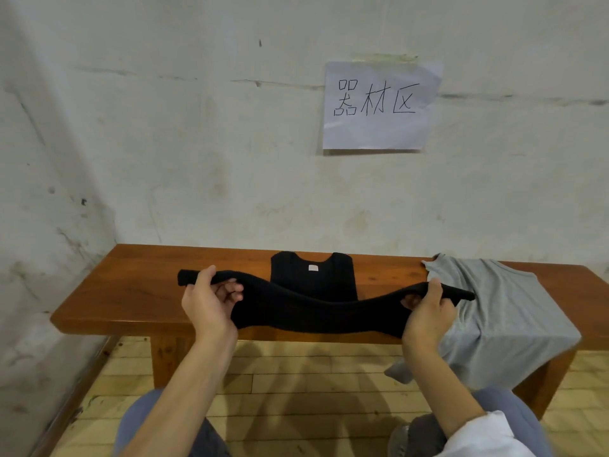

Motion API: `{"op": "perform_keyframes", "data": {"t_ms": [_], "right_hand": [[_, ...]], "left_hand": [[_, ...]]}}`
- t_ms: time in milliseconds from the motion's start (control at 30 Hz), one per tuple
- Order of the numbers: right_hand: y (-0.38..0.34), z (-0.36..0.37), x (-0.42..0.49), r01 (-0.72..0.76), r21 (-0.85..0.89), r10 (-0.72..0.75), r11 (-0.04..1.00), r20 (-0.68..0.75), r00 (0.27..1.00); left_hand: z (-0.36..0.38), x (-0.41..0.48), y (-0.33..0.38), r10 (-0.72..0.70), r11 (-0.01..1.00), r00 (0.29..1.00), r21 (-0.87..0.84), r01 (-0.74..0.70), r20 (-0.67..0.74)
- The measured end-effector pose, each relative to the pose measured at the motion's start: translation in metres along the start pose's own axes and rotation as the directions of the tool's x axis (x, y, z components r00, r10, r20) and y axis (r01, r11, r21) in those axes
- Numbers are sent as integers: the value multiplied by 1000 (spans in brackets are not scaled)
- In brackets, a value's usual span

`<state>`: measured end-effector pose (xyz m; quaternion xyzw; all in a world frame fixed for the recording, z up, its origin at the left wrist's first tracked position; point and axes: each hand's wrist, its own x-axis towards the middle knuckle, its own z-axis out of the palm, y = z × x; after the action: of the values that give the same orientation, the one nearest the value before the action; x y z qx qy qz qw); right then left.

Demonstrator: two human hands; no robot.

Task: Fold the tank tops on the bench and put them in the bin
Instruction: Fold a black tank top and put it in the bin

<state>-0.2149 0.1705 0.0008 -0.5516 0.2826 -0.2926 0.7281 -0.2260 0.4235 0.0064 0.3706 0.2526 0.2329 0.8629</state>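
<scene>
A black tank top [313, 305] lies on the wooden bench [131, 285], its neck end flat near the wall and its lower part lifted off the seat. My left hand [209, 303] grips the lifted cloth at its left end. At the right end, my right hand [428, 315] grips the same cloth. The fabric sags between the two hands above the bench's front edge. A grey tank top [501, 318] is spread over the bench's right part and hangs down over the front edge. No bin is in view.
The bench stands against a white wall with a paper sign [379, 105] taped above it. A side wall closes in on the left. Wooden floor [296, 390] lies below, and my knees [148, 420] are near the bench's front.
</scene>
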Motion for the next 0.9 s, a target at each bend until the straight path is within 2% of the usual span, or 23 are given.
{"op": "perform_keyframes", "data": {"t_ms": [300, 533, 633, 700, 767, 800, 867, 900], "right_hand": [[21, 10, 26, -31, -39, 31, 999, -3, 1000], [31, 67, 73, -51, -90, 56, 995, 54, 997], [47, 102, 106, -77, -174, 95, 982, 95, 991], [67, 115, 124, -107, -289, 159, 952, 165, 973], [90, 116, 128, -107, -457, 230, 883, 224, 947], [102, 111, 123, -57, -540, 231, 840, 261, 937], [122, 97, 104, 155, -687, 150, 710, 363, 920], [129, 90, 91, 284, -737, 100, 613, 429, 898]], "left_hand": [[3, 26, -20, -28, 999, 999, 39, 29, -24], [47, 86, -45, -9, 995, 995, 102, 19, -97], [73, 126, -58, -91, 994, 987, 46, 98, -131], [79, 149, -72, -199, 980, 977, 1, 199, -81], [74, 160, -95, -282, 954, 959, 99, 282, -17], [69, 159, -107, -277, 935, 961, 229, 270, -2], [57, 152, -131, -160, 812, 985, 576, 90, 71], [50, 149, -140, -84, 691, 980, 719, -71, 178]]}}
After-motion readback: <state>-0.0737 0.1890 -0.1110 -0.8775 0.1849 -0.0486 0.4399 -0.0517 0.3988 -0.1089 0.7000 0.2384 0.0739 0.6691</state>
